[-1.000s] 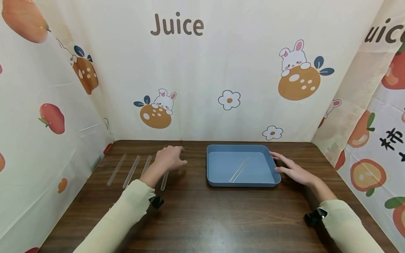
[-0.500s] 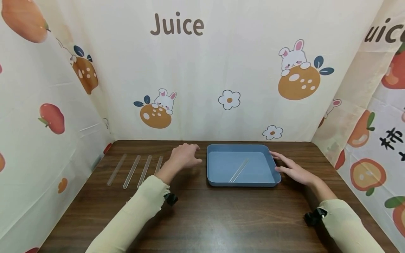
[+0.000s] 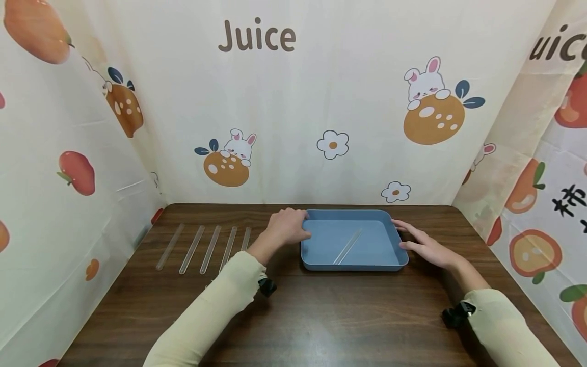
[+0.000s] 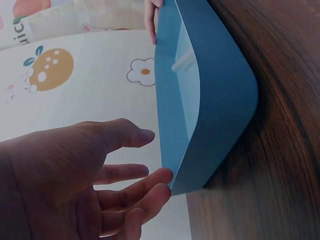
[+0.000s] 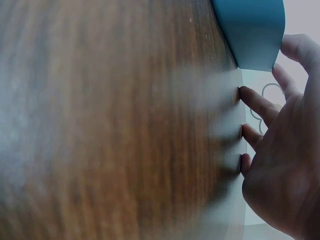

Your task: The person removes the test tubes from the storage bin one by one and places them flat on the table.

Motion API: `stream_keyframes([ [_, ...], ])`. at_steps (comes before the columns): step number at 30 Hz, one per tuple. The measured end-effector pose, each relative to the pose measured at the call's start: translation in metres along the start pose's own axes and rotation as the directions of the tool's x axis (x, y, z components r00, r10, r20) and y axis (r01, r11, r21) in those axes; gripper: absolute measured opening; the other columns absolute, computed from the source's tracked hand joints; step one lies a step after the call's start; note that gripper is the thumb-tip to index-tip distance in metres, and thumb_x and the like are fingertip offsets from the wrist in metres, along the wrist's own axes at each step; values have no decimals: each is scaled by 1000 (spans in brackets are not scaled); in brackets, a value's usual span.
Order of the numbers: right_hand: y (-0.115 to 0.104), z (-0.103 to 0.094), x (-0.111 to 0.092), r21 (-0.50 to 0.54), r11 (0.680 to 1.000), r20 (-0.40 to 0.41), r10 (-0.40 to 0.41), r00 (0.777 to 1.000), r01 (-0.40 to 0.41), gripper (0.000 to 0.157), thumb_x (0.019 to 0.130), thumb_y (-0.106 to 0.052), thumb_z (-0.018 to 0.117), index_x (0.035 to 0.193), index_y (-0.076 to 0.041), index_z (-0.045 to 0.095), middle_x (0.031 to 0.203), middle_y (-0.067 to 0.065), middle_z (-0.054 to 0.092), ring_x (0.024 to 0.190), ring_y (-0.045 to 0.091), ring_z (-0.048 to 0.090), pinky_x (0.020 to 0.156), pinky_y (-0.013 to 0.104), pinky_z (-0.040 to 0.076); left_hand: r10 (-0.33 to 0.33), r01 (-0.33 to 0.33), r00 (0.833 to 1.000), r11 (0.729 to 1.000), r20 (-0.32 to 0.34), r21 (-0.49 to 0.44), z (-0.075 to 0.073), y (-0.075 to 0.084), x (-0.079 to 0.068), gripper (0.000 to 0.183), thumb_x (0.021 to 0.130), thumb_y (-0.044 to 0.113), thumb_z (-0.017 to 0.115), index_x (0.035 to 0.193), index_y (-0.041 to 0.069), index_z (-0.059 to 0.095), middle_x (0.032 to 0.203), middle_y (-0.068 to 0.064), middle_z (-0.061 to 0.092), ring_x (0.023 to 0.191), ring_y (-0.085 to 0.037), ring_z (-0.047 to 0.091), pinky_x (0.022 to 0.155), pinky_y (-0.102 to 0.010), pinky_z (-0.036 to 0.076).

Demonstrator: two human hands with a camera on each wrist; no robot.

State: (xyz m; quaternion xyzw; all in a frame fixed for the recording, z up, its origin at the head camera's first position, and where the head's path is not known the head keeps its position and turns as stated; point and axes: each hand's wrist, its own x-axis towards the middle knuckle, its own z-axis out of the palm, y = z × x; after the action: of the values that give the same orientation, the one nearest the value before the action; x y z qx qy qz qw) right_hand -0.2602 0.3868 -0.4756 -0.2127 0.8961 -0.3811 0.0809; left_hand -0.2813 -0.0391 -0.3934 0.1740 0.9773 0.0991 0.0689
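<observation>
A shallow blue tray (image 3: 376, 244) lies on the table towards the back, with a clear, thin stick (image 3: 347, 247) slanting across its floor. My left hand (image 3: 288, 226) is at the tray's left end, its fingers loosely bent and the fingertips right at the rim in the left wrist view. At the opposite end, my right hand (image 3: 424, 248) has its thumb and index finger against the tray's corner (image 5: 252, 35), while the other fingertips rest on the table. Neither hand grips anything.
Several clear sticks, among them the leftmost stick (image 3: 169, 246), lie in a slanting row on the dark wooden table (image 3: 293, 316), left of the tray. My left forearm passes over the right end of that row. A printed curtain (image 3: 284, 102) closes off the back and sides.
My left hand has moved right, from above the row of sticks to the tray's left end, uncovering more sticks. The right hand and the tray have stayed in place.
</observation>
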Motion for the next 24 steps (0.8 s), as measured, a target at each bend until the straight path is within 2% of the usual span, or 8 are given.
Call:
stream_keyframes([
  [7,1,0,0,0,1000,-3,-5,1000,5,73,114,-17,60,177,-2,27,175,36,38,157,61,40,113,82,40,22,-22,1000,1000,7,15,3,16,10,51,105,38,75,151,19,71,143,-6,79,103,-26,76,84,-45,65],
  [13,0,0,0,2,1000,0,-4,1000,4,73,114,-17,60,177,-2,26,175,36,38,157,61,39,113,82,40,37,-37,999,999,18,15,5,27,17,52,104,39,75,153,21,70,146,-4,78,111,-28,78,86,-45,65],
  [17,0,0,-1,-3,1000,-4,-8,1000,8,72,114,-17,61,176,-2,27,175,35,38,156,60,40,113,81,40,58,-59,998,998,29,15,9,31,23,54,104,40,76,155,26,68,149,-3,77,105,-24,75,78,-39,61],
  [21,-1,0,-1,-6,1000,-2,-9,1000,9,72,114,-17,60,177,-2,27,175,35,38,156,60,40,113,81,41,89,-90,994,996,67,11,14,34,31,60,104,41,76,161,31,63,154,-2,74,91,-20,64,66,-31,49],
  [23,-1,0,-1,-5,1000,-1,-9,1000,9,73,114,-17,60,177,-2,26,176,35,38,156,60,39,113,81,41,97,-99,992,995,84,19,17,36,34,63,104,43,76,164,34,60,157,-2,72,91,-21,64,65,-31,49],
  [24,-2,0,-1,-5,1000,-2,-9,1000,9,73,114,-17,60,176,-2,26,176,36,38,156,60,39,113,81,41,100,-103,991,994,87,28,18,37,36,64,105,44,76,165,35,58,159,-2,71,97,-22,67,68,-32,52],
])
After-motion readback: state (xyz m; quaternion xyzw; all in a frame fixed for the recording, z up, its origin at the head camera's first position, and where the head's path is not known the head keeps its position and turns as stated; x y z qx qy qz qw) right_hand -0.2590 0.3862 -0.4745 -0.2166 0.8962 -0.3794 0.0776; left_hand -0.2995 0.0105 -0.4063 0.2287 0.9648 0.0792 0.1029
